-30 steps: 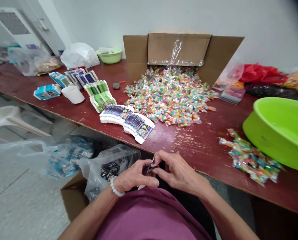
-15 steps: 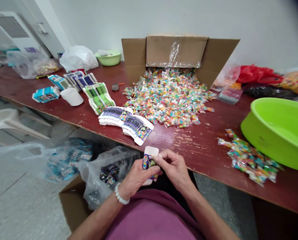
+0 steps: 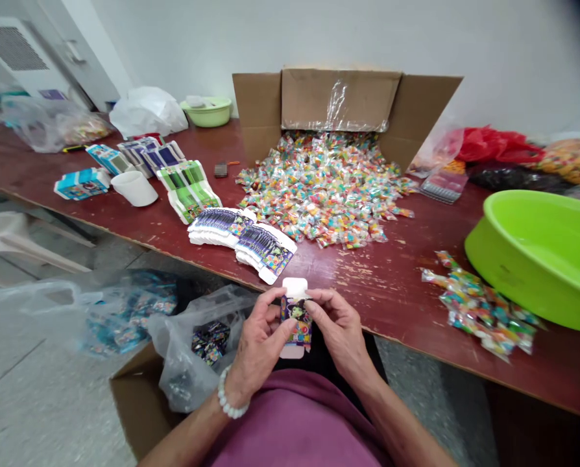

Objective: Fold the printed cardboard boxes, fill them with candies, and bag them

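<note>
A small purple printed candy box (image 3: 297, 319) is held between both hands just off the table's front edge, with its white end flaps sticking out at top and bottom. My left hand (image 3: 265, 337) grips its left side, thumb across the printed face. On the opposite side, my right hand (image 3: 337, 327) pinches the upper right edge between thumb and fingers. Beyond them on the table lie fanned stacks of flat purple boxes (image 3: 265, 250). A large heap of wrapped candies (image 3: 319, 188) spills from a cardboard carton (image 3: 338, 97) on its side.
Green flat boxes (image 3: 189, 188), a white cup (image 3: 134, 188) and blue boxes (image 3: 82, 183) stand left on the red table (image 3: 382, 285). At right are a green basin (image 3: 528, 259) and a small candy pile (image 3: 482, 308). Below left, a plastic bag (image 3: 173, 363) holds dark packets.
The box has turned so its printed face shows more fully. My left fingers have moved up along its left edge, and my right hand has shifted to its right edge.
</note>
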`<state>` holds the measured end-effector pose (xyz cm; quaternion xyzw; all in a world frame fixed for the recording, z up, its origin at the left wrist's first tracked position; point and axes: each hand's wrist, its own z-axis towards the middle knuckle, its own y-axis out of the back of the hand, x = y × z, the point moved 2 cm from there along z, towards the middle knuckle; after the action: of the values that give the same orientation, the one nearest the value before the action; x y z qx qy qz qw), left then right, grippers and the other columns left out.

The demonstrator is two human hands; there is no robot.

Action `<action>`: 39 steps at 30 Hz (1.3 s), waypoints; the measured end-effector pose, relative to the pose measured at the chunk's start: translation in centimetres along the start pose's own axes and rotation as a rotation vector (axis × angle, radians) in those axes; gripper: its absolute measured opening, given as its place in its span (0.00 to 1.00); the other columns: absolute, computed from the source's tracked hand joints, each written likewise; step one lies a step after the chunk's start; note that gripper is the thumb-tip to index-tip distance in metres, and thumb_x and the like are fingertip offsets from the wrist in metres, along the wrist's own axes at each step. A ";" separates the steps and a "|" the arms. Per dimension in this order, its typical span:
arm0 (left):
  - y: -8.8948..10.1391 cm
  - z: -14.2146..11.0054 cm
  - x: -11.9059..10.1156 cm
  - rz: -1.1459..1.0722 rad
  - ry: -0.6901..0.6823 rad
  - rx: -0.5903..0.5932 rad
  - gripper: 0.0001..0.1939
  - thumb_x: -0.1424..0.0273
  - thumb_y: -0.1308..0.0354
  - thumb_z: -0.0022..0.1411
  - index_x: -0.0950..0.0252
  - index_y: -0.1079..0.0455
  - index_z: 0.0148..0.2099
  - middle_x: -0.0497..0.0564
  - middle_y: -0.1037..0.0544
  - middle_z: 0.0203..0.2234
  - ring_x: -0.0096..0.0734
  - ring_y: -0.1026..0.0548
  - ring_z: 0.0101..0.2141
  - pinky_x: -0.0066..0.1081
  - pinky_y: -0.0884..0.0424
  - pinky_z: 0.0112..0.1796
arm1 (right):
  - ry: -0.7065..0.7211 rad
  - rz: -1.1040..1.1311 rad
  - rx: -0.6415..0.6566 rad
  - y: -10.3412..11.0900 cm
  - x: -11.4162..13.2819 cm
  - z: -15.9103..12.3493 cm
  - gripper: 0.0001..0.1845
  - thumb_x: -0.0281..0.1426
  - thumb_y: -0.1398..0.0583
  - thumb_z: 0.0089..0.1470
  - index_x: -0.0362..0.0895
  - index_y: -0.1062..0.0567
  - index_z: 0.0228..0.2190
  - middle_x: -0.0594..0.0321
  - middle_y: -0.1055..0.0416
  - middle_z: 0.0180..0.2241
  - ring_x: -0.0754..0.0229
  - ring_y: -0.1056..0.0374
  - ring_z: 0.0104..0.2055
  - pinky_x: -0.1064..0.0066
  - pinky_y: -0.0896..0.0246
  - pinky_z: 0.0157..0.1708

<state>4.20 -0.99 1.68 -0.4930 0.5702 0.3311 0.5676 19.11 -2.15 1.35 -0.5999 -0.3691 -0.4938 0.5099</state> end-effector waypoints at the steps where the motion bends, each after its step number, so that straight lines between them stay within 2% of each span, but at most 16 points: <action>1: 0.2 0.1 0.0 0.003 0.015 0.025 0.25 0.66 0.38 0.63 0.59 0.41 0.59 0.50 0.21 0.38 0.32 0.23 0.35 0.30 0.24 0.35 | -0.025 0.002 0.011 0.2 0.0 0.1 0.10 0.39 0.33 0.54 0.45 0.21 0.34 0.64 0.25 0.32 0.62 0.32 0.35 0.71 0.36 0.37; 4: 0.6 0.3 0.1 0.050 0.045 0.104 0.16 0.64 0.40 0.64 0.60 0.35 0.52 0.47 0.23 0.33 0.27 0.26 0.32 0.25 0.28 0.33 | -0.127 0.009 0.077 0.7 -0.1 0.7 0.13 0.41 0.31 0.50 0.43 0.20 0.27 0.64 0.25 0.29 0.63 0.34 0.31 0.71 0.38 0.34; 6: 0.7 0.4 0.2 0.089 0.056 0.146 0.12 0.64 0.41 0.65 0.60 0.33 0.49 0.46 0.25 0.32 0.25 0.28 0.32 0.24 0.31 0.33 | -0.185 0.039 0.100 0.9 -0.1 1.0 0.14 0.40 0.28 0.45 0.43 0.21 0.25 0.64 0.25 0.27 0.63 0.34 0.29 0.71 0.38 0.33; 7: 0.8 0.5 0.2 0.096 0.059 0.161 0.12 0.64 0.41 0.65 0.60 0.33 0.49 0.46 0.25 0.32 0.25 0.29 0.32 0.23 0.31 0.33 | -0.202 0.065 0.091 1.0 0.0 1.2 0.15 0.39 0.27 0.42 0.44 0.21 0.28 0.66 0.26 0.26 0.63 0.33 0.29 0.71 0.38 0.33; 9: 0.8 0.6 0.3 0.085 0.059 0.171 0.12 0.64 0.40 0.65 0.60 0.33 0.48 0.46 0.24 0.34 0.25 0.29 0.32 0.24 0.32 0.34 | -0.216 0.111 0.070 1.1 0.2 1.4 0.23 0.37 0.25 0.39 0.47 0.22 0.39 0.68 0.25 0.27 0.63 0.31 0.30 0.71 0.36 0.34; 11: 0.8 0.6 0.3 0.060 0.054 0.167 0.12 0.64 0.40 0.65 0.60 0.34 0.48 0.47 0.24 0.36 0.25 0.29 0.33 0.24 0.32 0.34 | -0.230 0.105 0.101 1.2 0.3 1.6 0.28 0.37 0.25 0.39 0.47 0.25 0.44 0.68 0.25 0.28 0.62 0.30 0.31 0.71 0.35 0.35; 14: 0.9 0.6 0.3 0.018 0.059 0.166 0.12 0.65 0.39 0.64 0.60 0.34 0.48 0.48 0.23 0.37 0.26 0.29 0.34 0.25 0.32 0.35 | -0.258 0.052 0.173 1.0 0.2 1.6 0.23 0.38 0.26 0.41 0.44 0.24 0.39 0.64 0.24 0.30 0.62 0.29 0.31 0.70 0.34 0.34; 18: 0.9 0.7 0.3 -0.049 0.059 0.117 0.13 0.66 0.38 0.63 0.60 0.34 0.48 0.48 0.22 0.36 0.26 0.28 0.35 0.25 0.32 0.36 | -0.118 0.096 0.022 0.8 0.0 1.0 0.27 0.35 0.26 0.41 0.49 0.29 0.43 0.67 0.25 0.34 0.64 0.30 0.30 0.72 0.34 0.33; 22: 0.7 0.7 0.1 -0.087 0.021 0.070 0.13 0.66 0.37 0.63 0.60 0.34 0.47 0.48 0.22 0.37 0.26 0.28 0.35 0.25 0.32 0.37 | -0.085 0.004 0.069 0.5 0.0 0.3 0.14 0.37 0.29 0.48 0.46 0.25 0.34 0.66 0.26 0.31 0.63 0.33 0.31 0.72 0.36 0.32; 27: 0.3 0.5 0.0 -0.037 0.001 0.077 0.12 0.65 0.38 0.63 0.60 0.34 0.47 0.47 0.23 0.35 0.26 0.29 0.35 0.25 0.32 0.36 | -0.097 -0.021 0.091 0.8 0.3 0.7 0.13 0.39 0.29 0.48 0.43 0.23 0.25 0.65 0.26 0.27 0.64 0.34 0.30 0.72 0.38 0.33; 29: 0.2 0.4 0.1 -0.012 -0.018 0.080 0.12 0.65 0.39 0.64 0.60 0.34 0.48 0.46 0.24 0.34 0.27 0.28 0.35 0.25 0.32 0.36 | -0.125 0.033 0.072 0.9 0.4 1.0 0.13 0.37 0.28 0.45 0.44 0.23 0.27 0.66 0.26 0.27 0.65 0.34 0.30 0.73 0.38 0.33; 32: 0.2 0.4 0.2 0.012 -0.028 0.076 0.14 0.65 0.39 0.64 0.59 0.36 0.50 0.46 0.25 0.32 0.27 0.28 0.35 0.25 0.32 0.36 | -0.174 0.084 0.099 0.9 0.7 1.4 0.20 0.36 0.26 0.42 0.47 0.22 0.38 0.69 0.26 0.27 0.65 0.33 0.30 0.73 0.38 0.33; 34: 0.3 0.3 0.2 -0.023 0.003 0.058 0.20 0.65 0.37 0.63 0.58 0.40 0.53 0.46 0.24 0.33 0.26 0.27 0.34 0.26 0.31 0.35 | -0.189 0.068 0.179 0.8 0.9 1.4 0.18 0.36 0.27 0.45 0.46 0.22 0.37 0.67 0.25 0.29 0.65 0.32 0.30 0.72 0.37 0.34; 36: 0.4 0.2 0.1 -0.115 0.065 0.043 0.27 0.66 0.34 0.60 0.56 0.44 0.56 0.46 0.23 0.35 0.27 0.26 0.34 0.27 0.30 0.36 | -0.157 0.040 0.228 0.8 1.0 1.3 0.11 0.37 0.29 0.48 0.44 0.22 0.31 0.65 0.25 0.29 0.64 0.32 0.31 0.72 0.37 0.35; 39: 0.1 0.1 0.1 -0.285 0.230 0.152 0.29 0.59 0.34 0.59 0.58 0.43 0.57 0.50 0.22 0.39 0.32 0.23 0.35 0.32 0.26 0.38 | -0.058 0.015 0.203 1.0 1.1 1.1 0.10 0.36 0.30 0.50 0.45 0.23 0.27 0.67 0.27 0.27 0.64 0.33 0.28 0.72 0.39 0.30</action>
<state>4.13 -0.89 1.59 -0.5590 0.5791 0.1450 0.5754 20.55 -1.39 2.18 -0.5619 -0.4275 -0.4324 0.5609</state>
